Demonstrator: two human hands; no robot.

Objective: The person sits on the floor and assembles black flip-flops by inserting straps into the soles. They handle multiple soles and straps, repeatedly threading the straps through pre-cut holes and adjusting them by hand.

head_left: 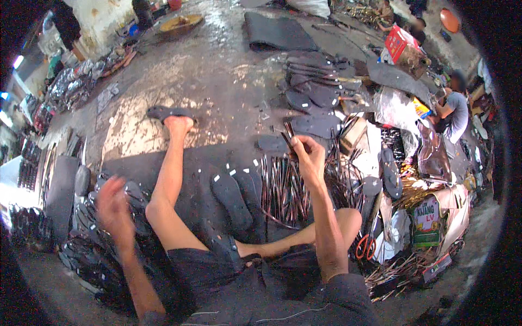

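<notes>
The right hand [309, 155] pinches dark strips [289, 130]; the left hand [115, 209] blurs, so I cannot tell its grip.

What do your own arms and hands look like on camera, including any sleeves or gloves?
Both the left hand and the right hand are ungloved, the left one blurred. The forearms are bare, with no watch or band visible. The right sleeve is dark, plain and short.
</notes>
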